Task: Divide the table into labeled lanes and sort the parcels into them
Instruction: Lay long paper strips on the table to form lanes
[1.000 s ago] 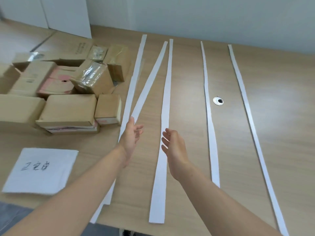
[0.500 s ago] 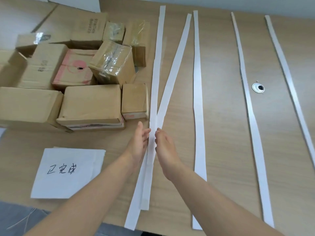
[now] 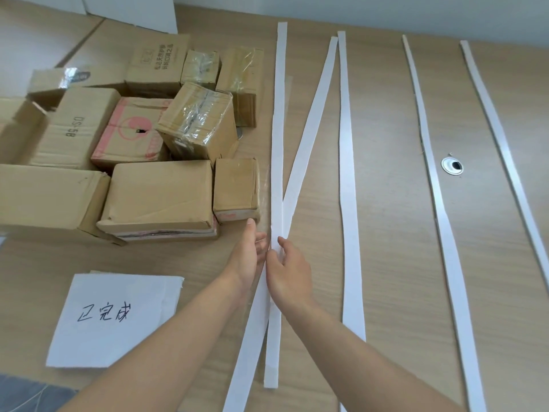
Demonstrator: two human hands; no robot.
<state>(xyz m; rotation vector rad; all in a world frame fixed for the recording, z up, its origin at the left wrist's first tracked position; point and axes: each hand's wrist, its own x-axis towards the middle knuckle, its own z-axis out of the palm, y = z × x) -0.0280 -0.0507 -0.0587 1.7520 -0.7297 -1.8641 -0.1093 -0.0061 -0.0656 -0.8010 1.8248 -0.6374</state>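
Wood table (image 3: 386,263) seen from above, over the person's bare forearms. Far left: a pile of brown cardboard parcels (image 3: 157,197), some w/ clear tape, packed close & touching, all left of the strips. Near left, by the table edge: a white sheet (image 3: 118,319) w/ handwritten characters. Centre: left hand (image 3: 251,257) & right hand (image 3: 291,275) meet side by side at the crossed strips (image 3: 282,209), two long white paper strips forming a narrow X just right of the parcels. Right hand pinches them near the crossing, thumb on top. Left hand's thumb points away, fingertips at the strips' left edge; can't tell if it grips. Further right a third strip (image 3: 347,203) runs front to back, then a fourth strip (image 3: 435,188) & fifth strip (image 3: 504,147), well apart. A round metal grommet (image 3: 452,165) sits btwn the fourth & fifth.
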